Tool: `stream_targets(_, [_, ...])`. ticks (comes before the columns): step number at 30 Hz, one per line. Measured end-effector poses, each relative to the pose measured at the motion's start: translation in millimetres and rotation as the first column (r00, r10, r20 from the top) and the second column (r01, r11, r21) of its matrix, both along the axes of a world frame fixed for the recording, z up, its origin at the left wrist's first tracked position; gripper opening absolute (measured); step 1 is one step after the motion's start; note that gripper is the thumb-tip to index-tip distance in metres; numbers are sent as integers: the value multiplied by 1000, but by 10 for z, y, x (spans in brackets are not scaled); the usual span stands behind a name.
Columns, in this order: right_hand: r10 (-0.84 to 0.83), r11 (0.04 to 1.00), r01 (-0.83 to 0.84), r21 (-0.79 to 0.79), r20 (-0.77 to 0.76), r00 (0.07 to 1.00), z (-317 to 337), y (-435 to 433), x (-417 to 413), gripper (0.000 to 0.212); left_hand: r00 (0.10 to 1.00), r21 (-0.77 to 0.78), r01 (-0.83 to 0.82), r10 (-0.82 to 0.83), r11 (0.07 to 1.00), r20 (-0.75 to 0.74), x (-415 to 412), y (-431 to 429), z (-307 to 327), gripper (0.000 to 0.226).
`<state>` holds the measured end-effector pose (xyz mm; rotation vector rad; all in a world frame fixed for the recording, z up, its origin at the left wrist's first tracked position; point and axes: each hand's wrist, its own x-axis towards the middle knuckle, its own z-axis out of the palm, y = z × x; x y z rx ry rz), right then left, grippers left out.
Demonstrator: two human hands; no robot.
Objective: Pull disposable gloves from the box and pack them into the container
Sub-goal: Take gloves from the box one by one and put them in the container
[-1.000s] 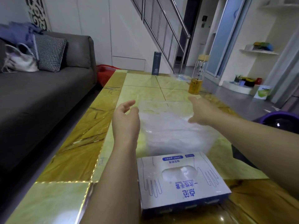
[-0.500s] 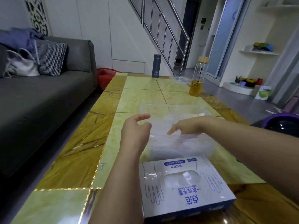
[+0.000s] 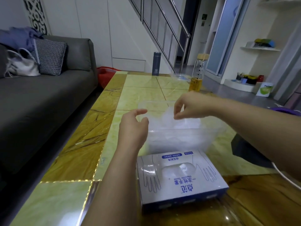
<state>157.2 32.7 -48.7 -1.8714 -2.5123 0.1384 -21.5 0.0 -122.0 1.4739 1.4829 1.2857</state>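
Back from the far rim, the right hand point(image 3: 192, 106) now pinches a clear glove point(image 3: 164, 119) over the container point(image 3: 187, 139). The left hand point(image 3: 132, 126) hovers released, and packing looks underway.

Lighting: dim, cool indoor light, I note. Soft glare on glossy table point(image 3: 78, 154). Wide-angle bending at edges; overall softness.

Home living room. Grey sofa point(image 3: 48, 98) along left wall, houndstooth cushion point(image 3: 50, 57) and white handbag point(image 3: 22, 66) on it. Long coffee table point(image 3: 101, 128) with glossy yellow marble-pattern top in centre; dark flask point(image 3: 156, 63) and wood-capped glass bottle point(image 3: 197, 74) of amber liquid at far end. Staircase with metal railing point(image 3: 162, 30) behind. Sliding glass door point(image 3: 223, 38) and white wall shelf point(image 3: 260, 48) with household odds on right.
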Motion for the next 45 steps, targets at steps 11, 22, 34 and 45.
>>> stream_targets(11, [97,973,-76,-218,87,991,-657,-969,-53,23,809,-59,377,-360,924,-464,-7,-624,-10,10])
stream_targets(22, [45,999,-44,11,-112,993,-1071,-940,-2,12,415,-436,347,-553,831,-723,112,-584,-157,63])
stream_targets(34, [101,994,-94,55,-143,985,-808,-1092,47,15,406,-442,359,-564,822,-720,87,-570,-155,65])
stream_targets(45, [115,986,-80,149,-243,963,-886,-1104,-5,16,409,-434,384,-572,815,-711,49,-566,-187,65])
